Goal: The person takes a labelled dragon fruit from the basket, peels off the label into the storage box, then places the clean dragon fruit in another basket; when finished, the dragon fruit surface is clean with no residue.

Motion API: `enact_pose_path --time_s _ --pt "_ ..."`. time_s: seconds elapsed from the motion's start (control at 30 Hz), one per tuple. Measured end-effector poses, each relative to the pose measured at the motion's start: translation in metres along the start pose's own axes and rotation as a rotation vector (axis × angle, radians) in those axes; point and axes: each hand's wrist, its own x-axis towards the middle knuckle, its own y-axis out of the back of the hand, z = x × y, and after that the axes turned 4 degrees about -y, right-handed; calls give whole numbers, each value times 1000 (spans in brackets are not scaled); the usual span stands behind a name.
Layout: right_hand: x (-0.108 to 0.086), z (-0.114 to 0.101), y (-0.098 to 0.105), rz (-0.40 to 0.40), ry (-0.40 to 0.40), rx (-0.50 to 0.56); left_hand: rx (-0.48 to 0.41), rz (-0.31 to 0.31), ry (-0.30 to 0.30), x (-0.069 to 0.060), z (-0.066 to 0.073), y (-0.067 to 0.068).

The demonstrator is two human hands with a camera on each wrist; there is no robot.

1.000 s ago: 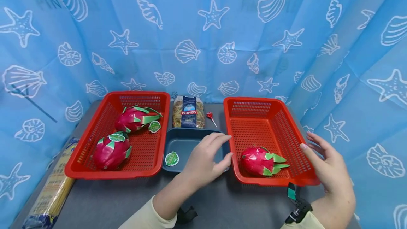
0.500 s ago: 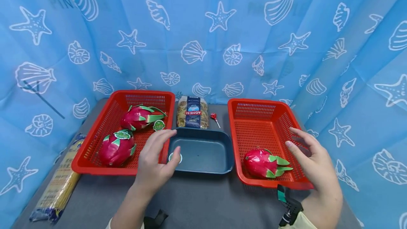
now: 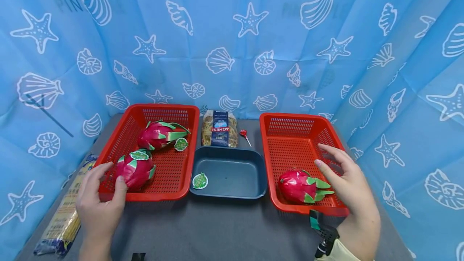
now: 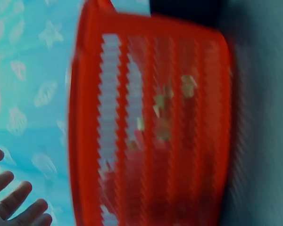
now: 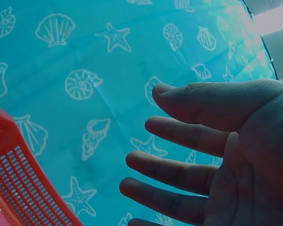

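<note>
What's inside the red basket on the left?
Inside the left red basket are a nearer dragon fruit, a farther dragon fruit and green stickers. Anything underneath the fruits is covered, and the left hand hides the near left corner.

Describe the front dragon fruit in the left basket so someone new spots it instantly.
On the grey table, find the left-hand red, perforated plastic basket. Inside, pick the nearer of two: the plump, magenta, green-tipped dragon fruit. A round green-and-white sticker lies across its top, whereas the farther dragon fruit has long green leaves pointing right.
</note>
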Motion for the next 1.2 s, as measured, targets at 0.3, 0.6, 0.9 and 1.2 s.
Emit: enact_pose_path --time_s 0.3,0.6,0.9,1.2 --pt "2 -11 -16 -36 91 9 167 30 229 -8 -39 16" --pt "11 -26 -41 -111 158 -13 217 9 317 -17 -66 15" --pt "11 -48 -77 -199 230 -27 199 -7 367 -22 -83 15" --pt "11 -70 -119 -264 319 -29 164 -12 398 -27 -87 13"
